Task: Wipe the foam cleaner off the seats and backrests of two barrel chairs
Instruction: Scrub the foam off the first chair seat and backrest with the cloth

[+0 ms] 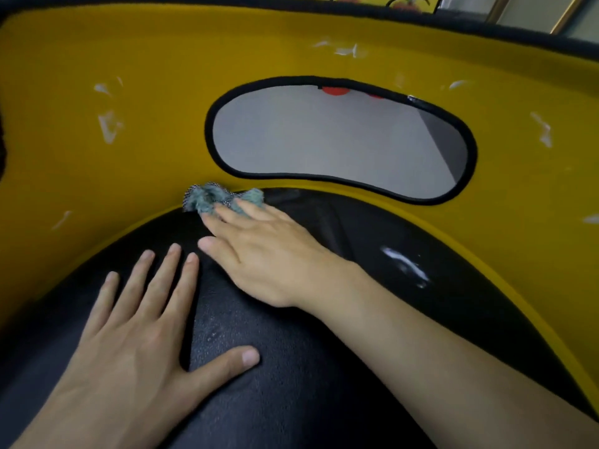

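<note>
Two hands on the seat (291, 384): left fingers (162, 286) splayed wide, right fingers (236, 218) straight, pressing the cloth (207, 196) by the backrest (129, 157).

Soft, even indoor light leaves the yellow backrest (129, 163) beyond the left hand (129, 338) and right hand (269, 260) bright and the black seat (291, 377) under them darker, with only faint shadows at their edges. A glossy sheen lies on the seat to the right of the right hand, around a white foam smear (405, 264). The wide lens bows the backrest's rim far above both hands, and the cloth (207, 196) at the right hand's fingers (227, 218) looks slightly blurred.
</note>
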Demonstrator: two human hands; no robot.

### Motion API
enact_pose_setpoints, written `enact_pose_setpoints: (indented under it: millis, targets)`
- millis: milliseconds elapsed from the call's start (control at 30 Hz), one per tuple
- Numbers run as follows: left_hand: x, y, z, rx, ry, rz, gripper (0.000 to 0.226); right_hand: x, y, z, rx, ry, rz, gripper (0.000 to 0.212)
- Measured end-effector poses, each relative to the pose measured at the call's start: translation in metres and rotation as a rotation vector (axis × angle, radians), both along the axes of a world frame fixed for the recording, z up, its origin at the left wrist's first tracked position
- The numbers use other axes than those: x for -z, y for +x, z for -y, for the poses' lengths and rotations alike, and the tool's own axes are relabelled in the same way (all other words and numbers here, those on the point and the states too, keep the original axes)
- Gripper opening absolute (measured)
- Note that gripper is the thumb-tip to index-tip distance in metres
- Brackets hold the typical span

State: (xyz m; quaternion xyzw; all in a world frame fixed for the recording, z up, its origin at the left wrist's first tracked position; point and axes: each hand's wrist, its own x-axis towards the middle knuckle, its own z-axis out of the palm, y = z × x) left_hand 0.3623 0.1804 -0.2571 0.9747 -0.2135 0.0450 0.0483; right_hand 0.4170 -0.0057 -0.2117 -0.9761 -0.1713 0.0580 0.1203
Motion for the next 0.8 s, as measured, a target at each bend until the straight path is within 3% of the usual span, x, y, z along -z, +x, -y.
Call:
enact_pose_setpoints:
  millis: [333, 467, 600, 800]
  targets:
    - [-0.019, -0.005, 0.002, 0.002, -0.013, -0.113, 0.123, -0.006, -0.015, 0.065, 0.412, -0.076, -0.097, 0.077]
    - [-0.024, -0.005, 0.003, -0.043, -0.084, -0.169, 0.133, -0.002, 0.001, 0.021, 0.266, 0.007, -0.025, 0.079]
    - [-0.027, -0.008, 0.002, -0.05, -0.035, -0.188, 0.133, -0.001, 0.003, -0.017, 0.033, 0.05, -0.057, 0.063]
    - [-0.029, -0.008, 0.001, -0.025, -0.085, -0.191, 0.135, -0.004, -0.017, 0.053, 0.276, -0.115, -0.097, 0.068]
